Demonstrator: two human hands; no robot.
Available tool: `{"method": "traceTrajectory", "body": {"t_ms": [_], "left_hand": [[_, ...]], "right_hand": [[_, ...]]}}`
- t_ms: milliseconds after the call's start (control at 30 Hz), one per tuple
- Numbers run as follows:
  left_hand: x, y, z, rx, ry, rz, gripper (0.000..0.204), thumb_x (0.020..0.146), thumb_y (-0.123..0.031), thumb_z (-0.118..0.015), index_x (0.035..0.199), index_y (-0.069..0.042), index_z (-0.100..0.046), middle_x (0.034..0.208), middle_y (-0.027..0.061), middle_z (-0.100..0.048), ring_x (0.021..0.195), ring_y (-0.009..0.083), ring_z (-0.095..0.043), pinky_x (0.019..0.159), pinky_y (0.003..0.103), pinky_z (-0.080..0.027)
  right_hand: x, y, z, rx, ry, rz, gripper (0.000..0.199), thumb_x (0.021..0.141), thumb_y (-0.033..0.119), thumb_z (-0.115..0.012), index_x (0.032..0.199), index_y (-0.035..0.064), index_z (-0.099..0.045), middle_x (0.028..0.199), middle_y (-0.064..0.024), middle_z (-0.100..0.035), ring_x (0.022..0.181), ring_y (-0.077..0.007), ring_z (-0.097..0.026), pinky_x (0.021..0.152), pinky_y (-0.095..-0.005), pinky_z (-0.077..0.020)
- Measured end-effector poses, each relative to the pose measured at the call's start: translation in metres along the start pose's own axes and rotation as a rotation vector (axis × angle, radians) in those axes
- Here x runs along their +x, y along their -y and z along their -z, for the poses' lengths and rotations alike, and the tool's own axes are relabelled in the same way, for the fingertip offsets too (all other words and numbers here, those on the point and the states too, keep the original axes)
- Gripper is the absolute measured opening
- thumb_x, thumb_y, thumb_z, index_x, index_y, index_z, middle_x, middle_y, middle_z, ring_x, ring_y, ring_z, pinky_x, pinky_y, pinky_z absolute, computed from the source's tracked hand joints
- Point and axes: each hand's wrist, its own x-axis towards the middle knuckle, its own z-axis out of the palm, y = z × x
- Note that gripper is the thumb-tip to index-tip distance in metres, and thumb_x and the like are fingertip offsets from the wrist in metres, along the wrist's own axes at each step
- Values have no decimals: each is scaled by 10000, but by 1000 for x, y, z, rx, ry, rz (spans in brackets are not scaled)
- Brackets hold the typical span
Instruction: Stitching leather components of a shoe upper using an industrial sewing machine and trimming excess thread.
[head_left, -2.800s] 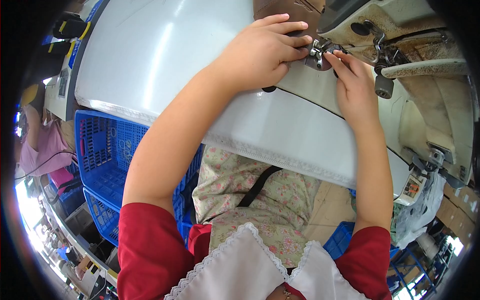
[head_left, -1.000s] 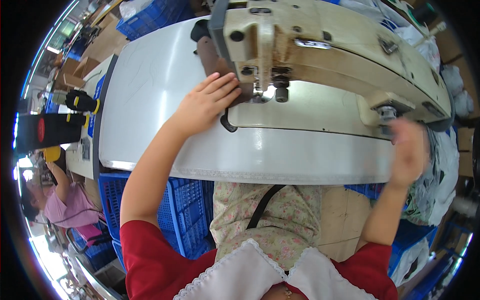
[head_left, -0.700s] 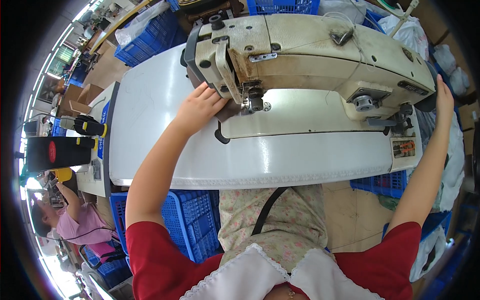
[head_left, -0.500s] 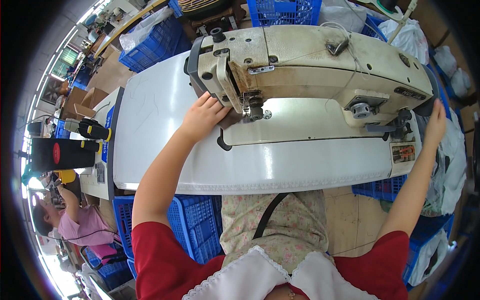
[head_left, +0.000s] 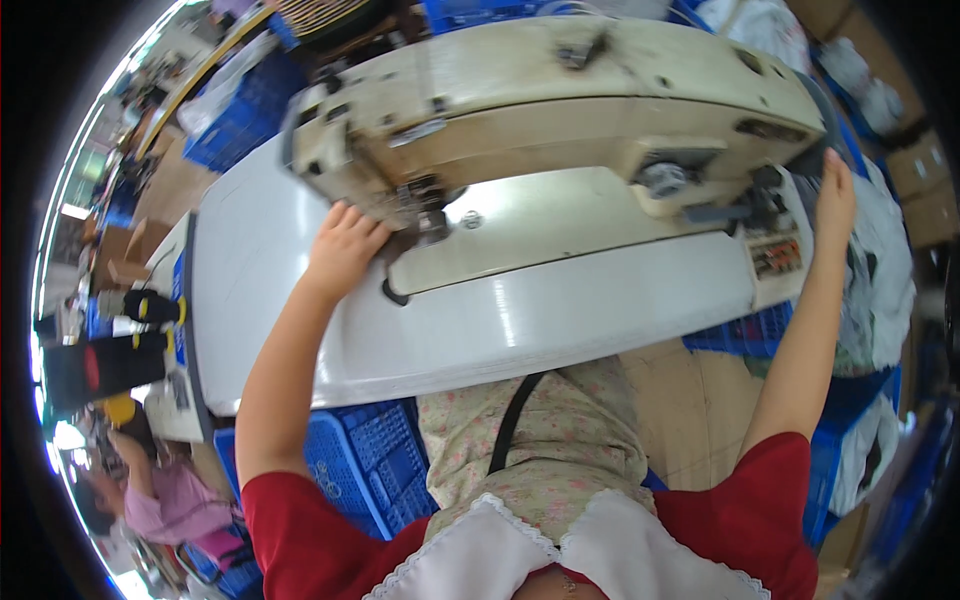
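Note:
A cream sewing machine (head_left: 540,120) stands on a white worktable (head_left: 460,330). My left hand (head_left: 345,250) is beside the needle end, its fingers closed on a small brown piece of material (head_left: 402,240). That piece reaches in beside the presser foot (head_left: 432,225); much of it is hidden under my fingers and the machine head. At the far right end my right hand (head_left: 836,200) rests against the dark handwheel (head_left: 826,125), fingers straight and close together. The picture is blurred around the needle.
Blue plastic crates (head_left: 365,465) stand below the table's front edge, with more behind it. White plastic bags (head_left: 880,290) fill the right side. At the left, a person in a pink top (head_left: 180,500) sits by another machine (head_left: 105,365).
The whole view has shifted and tilted, so machine and table sit farther left. Both hands keep their places, the left at the needle end and the right at the handwheel.

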Motion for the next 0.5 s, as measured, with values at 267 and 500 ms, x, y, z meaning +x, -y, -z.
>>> {"method": "traceTrajectory", "body": {"t_ms": [267,500], "left_hand": [[-11,8,-12,53,-230,-57,516,810,-86,-515,1308,-178,-611,860,71,-656,928,260,-617,1002,433,-405],[-18,-18,17,143,170,91,581,826,-118,-529,1406,-98,-495,1004,80,-634,988,278,-588,1094,487,-321]], "right_hand": [[-69,-32,35,-172,772,170,184,755,13,-637,935,31,-674,1005,-125,-625,1036,-293,-607,907,-370,-476],[-92,-26,32,-301,713,415,139,739,52,-697,873,58,-661,969,-115,-627,1001,-337,-584,861,-407,-478]]}}
